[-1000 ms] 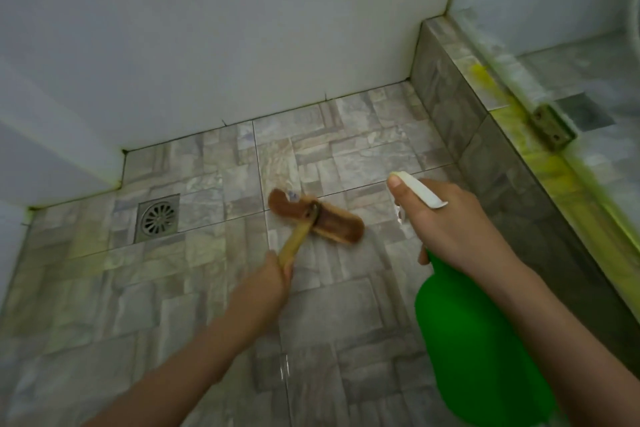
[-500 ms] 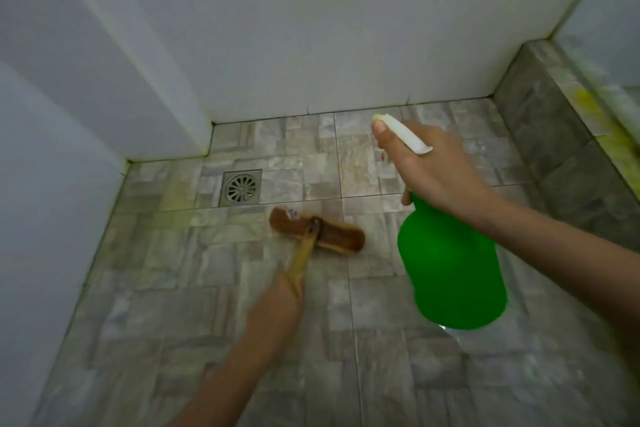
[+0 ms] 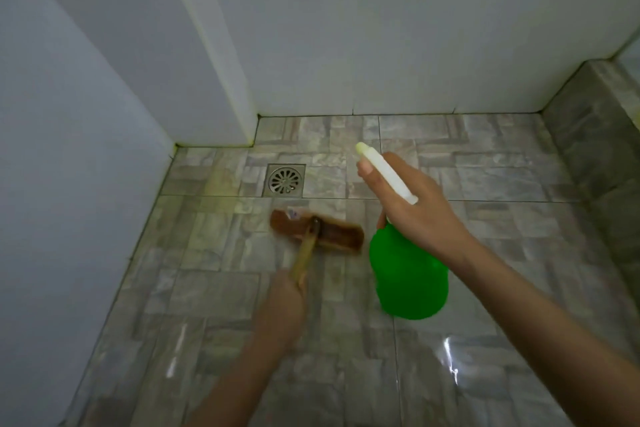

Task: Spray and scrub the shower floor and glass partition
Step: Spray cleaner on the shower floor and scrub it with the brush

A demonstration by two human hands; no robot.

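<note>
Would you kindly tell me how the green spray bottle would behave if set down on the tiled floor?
The green spray bottle looks like rigid plastic, so probably stiff, not fragile. Its broad body should stand steadily. The floor glints as if wet, so it may slide when nudged.

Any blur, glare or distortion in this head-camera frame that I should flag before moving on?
Head view: motion blur smears the brown wooden scrub brush and the left hand gripping its handle; the right hand and green plastic spray bottle look sharper; white glare streaks sit on the grey tiled floor; wide-angle distortion slants the white wall edges.
</note>
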